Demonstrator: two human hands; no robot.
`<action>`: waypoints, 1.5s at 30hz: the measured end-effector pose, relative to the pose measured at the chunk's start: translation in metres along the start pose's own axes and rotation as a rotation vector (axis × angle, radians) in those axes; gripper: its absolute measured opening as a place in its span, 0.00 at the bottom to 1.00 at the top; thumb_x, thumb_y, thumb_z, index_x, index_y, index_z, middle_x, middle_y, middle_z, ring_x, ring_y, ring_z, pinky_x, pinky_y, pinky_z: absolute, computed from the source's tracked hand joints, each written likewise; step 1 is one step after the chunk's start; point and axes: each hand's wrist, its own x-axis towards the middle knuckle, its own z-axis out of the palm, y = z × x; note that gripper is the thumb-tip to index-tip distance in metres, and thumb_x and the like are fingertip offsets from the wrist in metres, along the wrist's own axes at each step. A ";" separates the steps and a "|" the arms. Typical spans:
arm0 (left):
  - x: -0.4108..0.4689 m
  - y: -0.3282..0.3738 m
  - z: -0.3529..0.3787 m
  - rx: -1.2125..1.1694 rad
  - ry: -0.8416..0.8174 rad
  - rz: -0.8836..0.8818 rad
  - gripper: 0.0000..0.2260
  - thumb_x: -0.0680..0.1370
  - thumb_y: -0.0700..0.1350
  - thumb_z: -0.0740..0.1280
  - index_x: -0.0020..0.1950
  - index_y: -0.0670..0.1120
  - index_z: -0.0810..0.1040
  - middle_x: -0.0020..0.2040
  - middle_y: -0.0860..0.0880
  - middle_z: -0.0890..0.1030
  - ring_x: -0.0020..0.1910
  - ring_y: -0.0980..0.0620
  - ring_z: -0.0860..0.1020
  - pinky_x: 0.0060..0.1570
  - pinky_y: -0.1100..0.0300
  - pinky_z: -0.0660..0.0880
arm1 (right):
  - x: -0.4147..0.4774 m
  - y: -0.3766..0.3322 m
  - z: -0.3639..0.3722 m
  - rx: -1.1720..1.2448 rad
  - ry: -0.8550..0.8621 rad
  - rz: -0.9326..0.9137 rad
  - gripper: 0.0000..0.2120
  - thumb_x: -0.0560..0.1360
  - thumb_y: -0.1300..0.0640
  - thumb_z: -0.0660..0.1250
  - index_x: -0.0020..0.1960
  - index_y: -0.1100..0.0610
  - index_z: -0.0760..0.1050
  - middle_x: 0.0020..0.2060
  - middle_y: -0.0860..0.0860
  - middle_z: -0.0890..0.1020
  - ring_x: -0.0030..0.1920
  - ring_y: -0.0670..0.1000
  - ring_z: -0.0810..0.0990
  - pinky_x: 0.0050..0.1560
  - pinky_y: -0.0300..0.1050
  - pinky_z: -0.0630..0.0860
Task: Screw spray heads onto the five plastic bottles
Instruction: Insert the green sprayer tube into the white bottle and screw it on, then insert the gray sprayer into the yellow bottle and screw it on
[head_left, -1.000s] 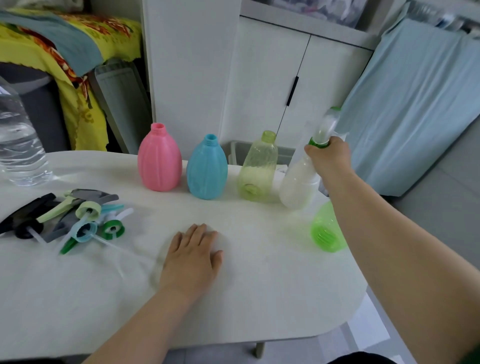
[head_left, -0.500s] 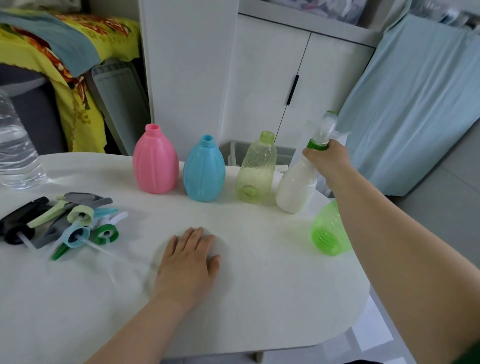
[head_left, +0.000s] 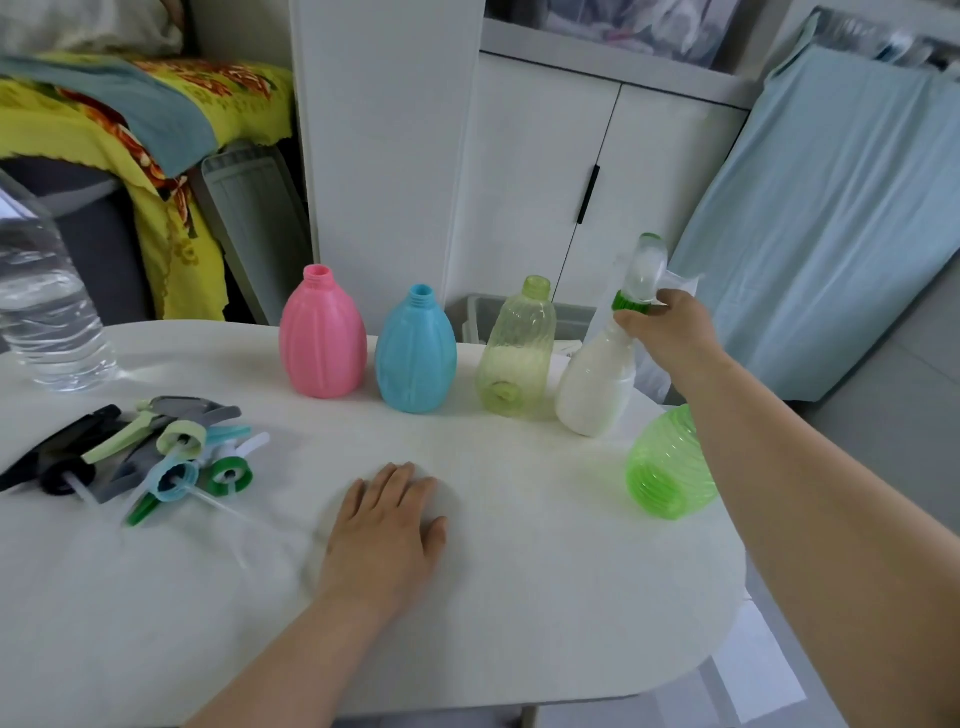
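1. The white bottle is gripped at its neck by the right hand, the fingers closed just under the green collar of the fitted spray head; the grip sits there, it is judged, so that the bottle can be set down in the row.
2. The white bottle stands at about one o'clock on the table, tilted slightly, its base apparently touching the surface, though contact cannot be confirmed from this angle.
3. The left hand is laid flat on the table at six o'clock, fingers spread and holding nothing, probably for support.
4. Three open-necked bottles are lined up toward twelve o'clock: the pink bottle, the blue bottle and the yellow-green bottle, upright and near one another, presumably arranged for capping in turn.
5. The green bottle is seen at three o'clock near the table edge, partly hidden by the right forearm; its neck cannot be made out.
6. The loose spray heads are piled at nine o'clock, within reach of the left hand.
7. The table is white, matte and round-edged; a clear water bottle is stood at ten o'clock.
8. Behind it, a white cabinet, a pale blue cloth and a yellow patterned cover are seen.
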 end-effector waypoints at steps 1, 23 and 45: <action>-0.001 0.000 -0.002 -0.006 0.000 0.000 0.21 0.78 0.52 0.52 0.71 0.50 0.57 0.75 0.50 0.55 0.74 0.53 0.51 0.72 0.55 0.44 | -0.002 0.000 -0.001 -0.001 0.003 0.004 0.29 0.71 0.55 0.66 0.68 0.61 0.62 0.62 0.53 0.75 0.60 0.54 0.73 0.53 0.42 0.66; -0.065 -0.098 -0.106 -0.442 0.534 -0.165 0.08 0.74 0.39 0.64 0.50 0.47 0.80 0.48 0.55 0.77 0.48 0.54 0.74 0.42 0.60 0.67 | -0.125 -0.076 0.090 -0.032 -0.315 -0.404 0.04 0.71 0.61 0.64 0.45 0.54 0.73 0.36 0.44 0.73 0.34 0.42 0.70 0.29 0.21 0.65; -0.074 -0.198 -0.079 -0.106 0.242 -0.391 0.16 0.78 0.46 0.52 0.66 0.54 0.66 0.73 0.54 0.61 0.73 0.54 0.55 0.70 0.56 0.45 | -0.184 -0.099 0.277 -0.285 -0.666 -0.029 0.19 0.67 0.42 0.62 0.46 0.58 0.71 0.42 0.52 0.78 0.46 0.55 0.77 0.45 0.45 0.71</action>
